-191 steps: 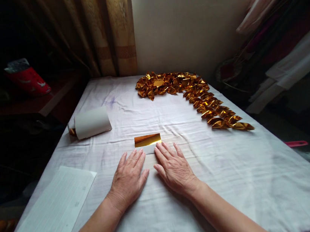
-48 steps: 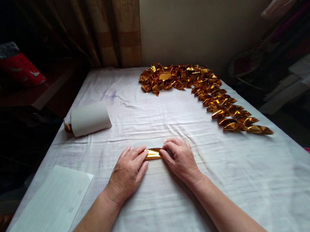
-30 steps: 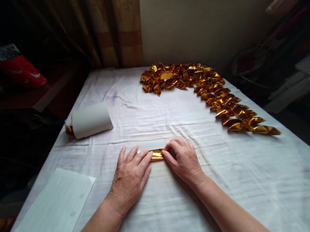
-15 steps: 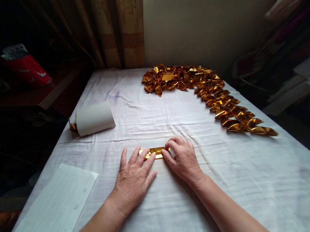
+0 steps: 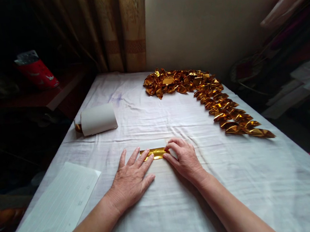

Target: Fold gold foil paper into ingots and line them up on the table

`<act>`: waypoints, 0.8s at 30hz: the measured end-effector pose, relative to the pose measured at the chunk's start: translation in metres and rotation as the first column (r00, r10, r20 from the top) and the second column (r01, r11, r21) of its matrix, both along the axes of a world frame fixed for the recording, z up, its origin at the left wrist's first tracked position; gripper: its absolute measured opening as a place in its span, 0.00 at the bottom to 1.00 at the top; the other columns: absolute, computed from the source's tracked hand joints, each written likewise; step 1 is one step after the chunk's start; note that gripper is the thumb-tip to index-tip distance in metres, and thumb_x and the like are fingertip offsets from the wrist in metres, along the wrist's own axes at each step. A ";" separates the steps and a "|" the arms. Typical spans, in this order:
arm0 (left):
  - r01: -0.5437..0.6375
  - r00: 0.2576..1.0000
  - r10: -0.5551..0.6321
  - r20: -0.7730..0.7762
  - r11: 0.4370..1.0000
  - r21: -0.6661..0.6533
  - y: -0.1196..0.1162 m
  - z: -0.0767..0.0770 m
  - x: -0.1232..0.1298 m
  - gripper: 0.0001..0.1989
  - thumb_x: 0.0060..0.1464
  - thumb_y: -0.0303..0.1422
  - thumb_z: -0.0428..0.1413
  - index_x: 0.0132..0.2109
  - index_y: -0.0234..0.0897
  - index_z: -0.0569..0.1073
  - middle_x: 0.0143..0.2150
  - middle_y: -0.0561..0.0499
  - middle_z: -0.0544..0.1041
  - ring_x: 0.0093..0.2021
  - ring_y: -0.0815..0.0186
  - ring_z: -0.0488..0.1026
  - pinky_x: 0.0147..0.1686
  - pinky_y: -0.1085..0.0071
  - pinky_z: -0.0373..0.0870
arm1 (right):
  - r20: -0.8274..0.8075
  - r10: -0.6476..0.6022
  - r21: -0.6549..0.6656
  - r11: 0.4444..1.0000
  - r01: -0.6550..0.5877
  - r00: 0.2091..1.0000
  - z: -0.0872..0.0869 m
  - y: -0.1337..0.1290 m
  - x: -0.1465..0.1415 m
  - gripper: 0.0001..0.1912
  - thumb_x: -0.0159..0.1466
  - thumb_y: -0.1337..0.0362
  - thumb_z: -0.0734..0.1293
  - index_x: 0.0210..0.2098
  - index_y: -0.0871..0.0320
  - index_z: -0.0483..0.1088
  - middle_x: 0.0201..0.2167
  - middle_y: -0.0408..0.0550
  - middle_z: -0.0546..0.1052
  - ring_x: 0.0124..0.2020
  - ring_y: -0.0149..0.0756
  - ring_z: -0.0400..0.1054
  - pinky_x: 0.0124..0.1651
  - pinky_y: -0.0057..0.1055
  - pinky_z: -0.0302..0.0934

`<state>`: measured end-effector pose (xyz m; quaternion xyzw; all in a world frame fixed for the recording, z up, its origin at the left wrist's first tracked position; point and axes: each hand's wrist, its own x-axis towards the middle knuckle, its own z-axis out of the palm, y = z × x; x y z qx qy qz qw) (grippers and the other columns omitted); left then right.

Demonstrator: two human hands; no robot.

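Observation:
A strip of shiny gold paper point(image 5: 157, 153) lies flat near the middle of the cloth-covered table, with a white band along its far edge. My left hand point(image 5: 131, 178) rests spread on the cloth, its fingertips on the left part of the strip. At the strip's right end, my right hand point(image 5: 184, 158) pinches the paper between thumb and fingers. Folded gold paper pieces point(image 5: 181, 80) form a curved pile from the back of the table down its right side.
A curled white sheet point(image 5: 98, 119) with gold beneath it sits at the left. Lined paper point(image 5: 53, 213) lies at the near left. A red container point(image 5: 37, 72) stands on a dark side table point(image 5: 63, 90). Behind hangs a curtain point(image 5: 106, 31).
The camera view has shifted slightly. Both hands stay at the strip; the left fingertips have moved a little to the left, showing more of the gold.

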<state>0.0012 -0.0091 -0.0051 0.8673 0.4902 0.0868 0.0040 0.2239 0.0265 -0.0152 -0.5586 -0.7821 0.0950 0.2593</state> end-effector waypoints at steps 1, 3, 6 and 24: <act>0.007 1.000 -0.007 -0.006 1.000 -0.014 -0.001 0.001 -0.003 0.27 0.63 0.52 0.45 0.66 0.52 0.63 0.66 0.55 0.66 0.68 0.55 0.58 0.68 0.48 0.34 | -0.003 0.004 -0.001 1.000 -0.004 1.000 0.000 0.001 0.001 0.05 0.64 0.60 0.67 0.38 0.52 0.72 0.46 0.47 0.74 0.49 0.40 0.67 0.47 0.36 0.55; 0.011 1.000 -0.012 -0.026 1.000 -0.029 -0.003 0.003 -0.009 0.27 0.63 0.51 0.46 0.66 0.51 0.62 0.67 0.54 0.66 0.68 0.55 0.57 0.68 0.47 0.35 | -0.004 0.003 0.001 1.000 -0.003 1.000 -0.001 0.001 0.002 0.05 0.64 0.59 0.67 0.38 0.52 0.72 0.46 0.47 0.74 0.48 0.40 0.67 0.47 0.36 0.55; 0.011 0.999 -0.012 -0.039 1.000 -0.020 -0.006 0.005 -0.018 0.27 0.63 0.50 0.46 0.66 0.50 0.62 0.66 0.52 0.67 0.67 0.54 0.58 0.68 0.46 0.36 | -0.010 0.011 -0.001 1.000 -0.011 1.000 -0.001 0.002 0.002 0.06 0.64 0.58 0.67 0.38 0.52 0.73 0.46 0.47 0.74 0.48 0.40 0.67 0.48 0.36 0.55; -0.013 0.999 0.012 -0.033 1.000 -0.021 -0.009 0.000 -0.019 0.26 0.64 0.49 0.46 0.66 0.48 0.63 0.67 0.51 0.66 0.68 0.53 0.58 0.67 0.46 0.39 | 0.178 0.208 0.149 0.960 -0.236 0.962 0.006 -0.024 -0.024 0.23 0.70 0.62 0.57 0.63 0.56 0.63 0.65 0.51 0.65 0.67 0.43 0.54 0.69 0.47 0.40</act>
